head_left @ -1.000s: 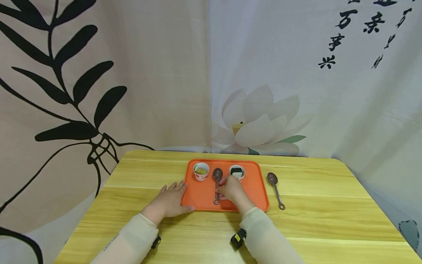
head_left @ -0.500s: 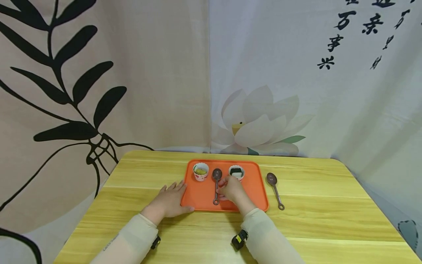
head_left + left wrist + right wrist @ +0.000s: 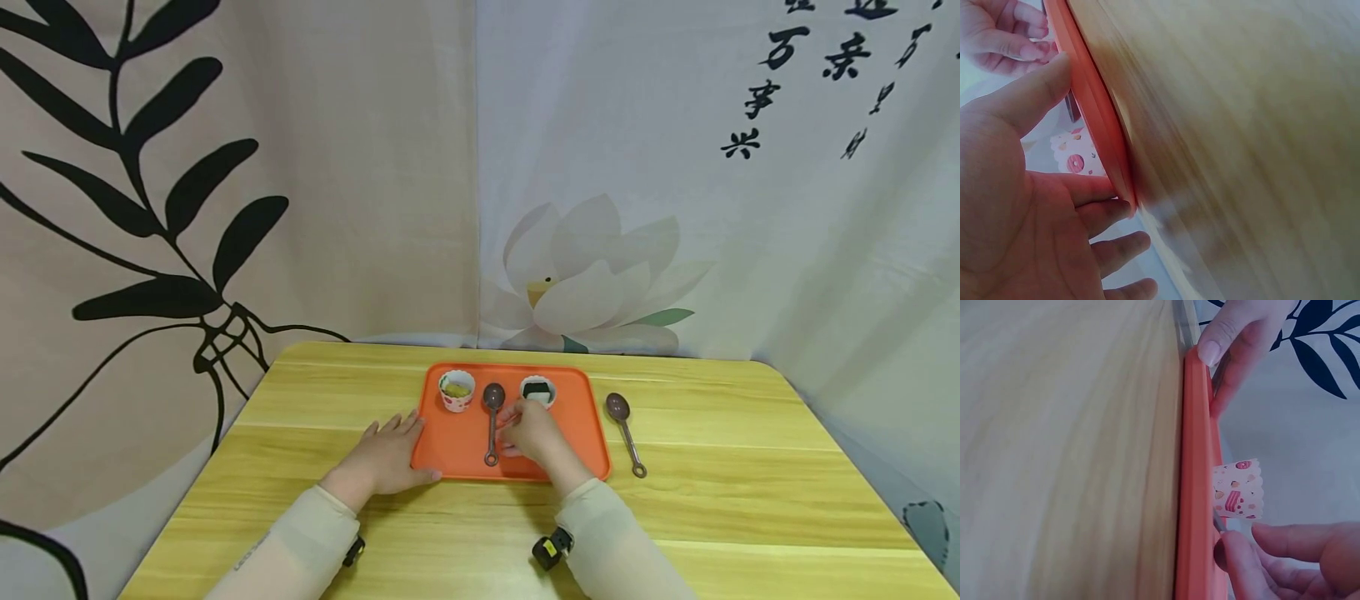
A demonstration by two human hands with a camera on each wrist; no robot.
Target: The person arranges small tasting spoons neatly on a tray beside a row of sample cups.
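Observation:
My left hand (image 3: 386, 458) rests at the front left corner of an orange tray (image 3: 457, 454), fingers straight along its edge and thumb on the near rim. Over the tray, my right hand (image 3: 534, 433) is just right of a brown spoon (image 3: 492, 421) that lies bowl-away on it. In the right wrist view the right thumb and index finger (image 3: 1238, 556) are apart, near the spoon's handle (image 3: 1218, 520). A patterned paper cup (image 3: 457, 393) with yellowish contents stands at the tray's back left. Beyond my right fingers is another cup (image 3: 550, 400) holding something black and white, partly hidden.
A second brown spoon (image 3: 627, 433) lies on the wooden table (image 3: 720, 492), right of the tray. Behind the table hangs a pale curtain (image 3: 375, 208) printed with leaves, a flower and characters.
My right fingers have come off the spoon's handle and the hand has shifted slightly right. The left hand, tray and cups keep their places.

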